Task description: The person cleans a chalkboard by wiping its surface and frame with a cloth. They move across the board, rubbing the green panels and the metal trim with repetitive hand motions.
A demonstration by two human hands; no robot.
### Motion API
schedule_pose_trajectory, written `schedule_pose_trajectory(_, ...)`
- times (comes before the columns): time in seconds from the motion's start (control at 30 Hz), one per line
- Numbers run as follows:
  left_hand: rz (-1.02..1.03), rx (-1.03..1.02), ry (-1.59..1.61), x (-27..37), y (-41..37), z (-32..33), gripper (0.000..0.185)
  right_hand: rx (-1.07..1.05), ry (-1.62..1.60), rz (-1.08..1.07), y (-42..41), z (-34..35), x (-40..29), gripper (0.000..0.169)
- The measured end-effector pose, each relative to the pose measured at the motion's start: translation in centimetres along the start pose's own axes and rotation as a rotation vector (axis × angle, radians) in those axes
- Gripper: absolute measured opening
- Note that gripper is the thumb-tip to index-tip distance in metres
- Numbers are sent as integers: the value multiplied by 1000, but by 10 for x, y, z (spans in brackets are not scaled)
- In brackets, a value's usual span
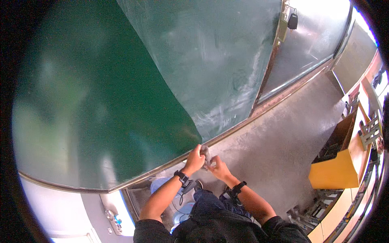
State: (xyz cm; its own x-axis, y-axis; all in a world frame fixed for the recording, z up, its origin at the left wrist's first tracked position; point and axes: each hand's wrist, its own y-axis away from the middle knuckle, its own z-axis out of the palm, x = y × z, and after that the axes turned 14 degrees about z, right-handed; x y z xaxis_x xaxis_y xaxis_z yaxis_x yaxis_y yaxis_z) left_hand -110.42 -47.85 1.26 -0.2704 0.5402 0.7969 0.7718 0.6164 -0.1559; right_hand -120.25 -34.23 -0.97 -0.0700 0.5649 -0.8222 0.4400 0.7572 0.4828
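A bunched grey cloth (206,154) is between my hands, just in front of the chalkboard's lower ledge. My left hand (194,160) grips its upper left side, the thumb pressed against it. My right hand (220,170) pinches the lower right part with bent fingers. Behind them rises a green chalkboard (142,91). Its left part is dark green, while the section to the right is hazed with pale chalk smears. Part of the cloth is hidden by my fingers.
A metal ledge (152,173) runs under the board. On the right stands a yellow wooden desk (334,173), with more desks beyond. Blue water jugs (184,211) stand by my legs at lower left. A black padlock (293,20) hangs at the board's frame.
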Motion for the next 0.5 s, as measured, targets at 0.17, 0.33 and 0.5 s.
schedule_pose_trajectory(0.17,7,83,217,15,19,9,44,-194,-272,123,2,-18,8,55)
schedule_pose_trajectory(0.33,-79,106,521,34,42,7,66,-143,-77,-11,13,-39,8,38)
schedule_pose_trajectory(0.5,-301,129,527,31,70,23,54,50,33,-131,15,-45,5,31)
